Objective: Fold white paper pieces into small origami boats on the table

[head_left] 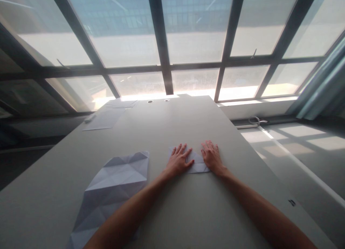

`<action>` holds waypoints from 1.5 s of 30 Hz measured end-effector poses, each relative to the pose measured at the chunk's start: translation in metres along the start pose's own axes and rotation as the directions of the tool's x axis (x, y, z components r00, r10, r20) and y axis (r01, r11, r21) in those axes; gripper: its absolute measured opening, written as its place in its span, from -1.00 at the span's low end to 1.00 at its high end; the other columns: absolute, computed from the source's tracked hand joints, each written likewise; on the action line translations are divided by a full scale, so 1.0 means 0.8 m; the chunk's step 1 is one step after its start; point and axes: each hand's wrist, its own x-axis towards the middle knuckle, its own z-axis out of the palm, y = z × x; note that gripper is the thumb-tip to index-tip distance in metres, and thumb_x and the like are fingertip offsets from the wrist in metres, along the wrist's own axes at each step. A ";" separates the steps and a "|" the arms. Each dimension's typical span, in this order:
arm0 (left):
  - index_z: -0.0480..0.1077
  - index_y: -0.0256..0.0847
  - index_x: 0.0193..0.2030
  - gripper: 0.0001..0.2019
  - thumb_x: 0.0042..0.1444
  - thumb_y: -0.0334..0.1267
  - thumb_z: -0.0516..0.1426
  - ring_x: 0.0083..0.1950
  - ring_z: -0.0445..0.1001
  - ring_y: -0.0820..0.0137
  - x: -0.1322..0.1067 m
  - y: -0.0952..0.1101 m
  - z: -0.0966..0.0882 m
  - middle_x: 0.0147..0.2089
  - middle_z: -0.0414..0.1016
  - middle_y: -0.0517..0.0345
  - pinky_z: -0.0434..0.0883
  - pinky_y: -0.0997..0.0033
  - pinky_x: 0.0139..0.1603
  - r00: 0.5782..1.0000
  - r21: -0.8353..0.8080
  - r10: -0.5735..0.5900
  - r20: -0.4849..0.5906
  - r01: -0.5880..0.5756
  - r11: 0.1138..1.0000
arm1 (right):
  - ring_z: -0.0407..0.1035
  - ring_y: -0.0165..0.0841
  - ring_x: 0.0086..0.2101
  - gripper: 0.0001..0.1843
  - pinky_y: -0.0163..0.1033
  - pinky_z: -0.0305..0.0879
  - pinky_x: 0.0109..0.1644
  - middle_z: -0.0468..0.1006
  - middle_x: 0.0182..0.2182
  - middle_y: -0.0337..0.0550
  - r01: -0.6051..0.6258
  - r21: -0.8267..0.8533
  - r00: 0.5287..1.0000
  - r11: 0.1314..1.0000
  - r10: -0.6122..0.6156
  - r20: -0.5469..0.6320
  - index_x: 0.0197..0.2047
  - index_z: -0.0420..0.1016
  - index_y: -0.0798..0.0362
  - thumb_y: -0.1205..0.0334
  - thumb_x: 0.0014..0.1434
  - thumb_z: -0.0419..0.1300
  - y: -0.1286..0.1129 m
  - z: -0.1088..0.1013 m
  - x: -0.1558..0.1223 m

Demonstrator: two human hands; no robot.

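A small folded white paper (196,163) lies flat on the grey table (172,126), near the middle. My left hand (179,159) rests on the paper's left part with its fingers stretched out flat. On the paper's right edge lies my right hand (212,156), its fingers also spread and flat. Both hands press down on the paper and cover much of it.
A large creased sheet of paper (113,188) lies on the table to the left of my left forearm. More flat sheets (107,117) lie at the far left of the table. Two round holes (150,101) sit near the far edge, below a big window.
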 end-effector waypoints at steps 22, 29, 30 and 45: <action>0.02 -0.15 0.43 -0.44 0.36 -0.03 -0.15 0.49 -0.17 0.20 0.004 -0.003 0.008 0.48 -0.06 0.09 -0.11 0.06 0.44 0.999 0.027 -0.035 -0.006 0.035 0.999 | -0.14 -0.15 0.36 -0.52 0.15 -0.27 0.37 0.11 0.35 0.07 0.059 -0.003 0.998 0.998 -0.059 0.035 0.28 0.30 0.02 0.29 0.34 -0.09 -0.008 0.008 -0.003; 0.06 -0.13 0.42 -0.49 0.38 -0.10 -0.19 0.49 -0.14 0.24 0.003 -0.003 0.009 0.48 -0.04 0.13 -0.11 0.08 0.44 0.999 0.017 -0.036 -0.036 0.037 0.999 | -0.13 -0.17 0.36 -0.49 0.09 -0.23 0.38 0.12 0.35 0.07 0.084 0.016 0.997 0.996 -0.083 -0.002 0.31 0.27 0.04 0.29 0.32 -0.07 -0.006 0.006 -0.003; 0.06 -0.14 0.42 -0.48 0.38 -0.10 -0.19 0.49 -0.14 0.24 0.002 -0.003 0.010 0.48 -0.04 0.13 -0.11 0.08 0.44 0.999 0.017 -0.032 -0.041 0.033 0.999 | -0.16 -0.17 0.36 -0.50 0.08 -0.24 0.38 0.10 0.36 0.07 0.129 0.021 0.991 0.991 -0.129 0.018 0.31 0.26 0.05 0.23 0.33 -0.04 -0.008 0.002 -0.003; 0.02 -0.19 0.44 -0.45 0.37 -0.08 -0.18 0.49 -0.18 0.22 0.003 -0.007 0.014 0.49 -0.07 0.12 -0.14 0.07 0.45 1.000 0.030 -0.019 -0.024 0.020 0.999 | -0.29 -0.14 0.38 -0.45 0.16 -0.39 0.37 -0.01 0.40 0.05 0.241 0.001 0.961 0.971 -0.239 0.137 0.37 0.16 -0.05 0.08 0.35 -0.03 -0.018 -0.002 -0.006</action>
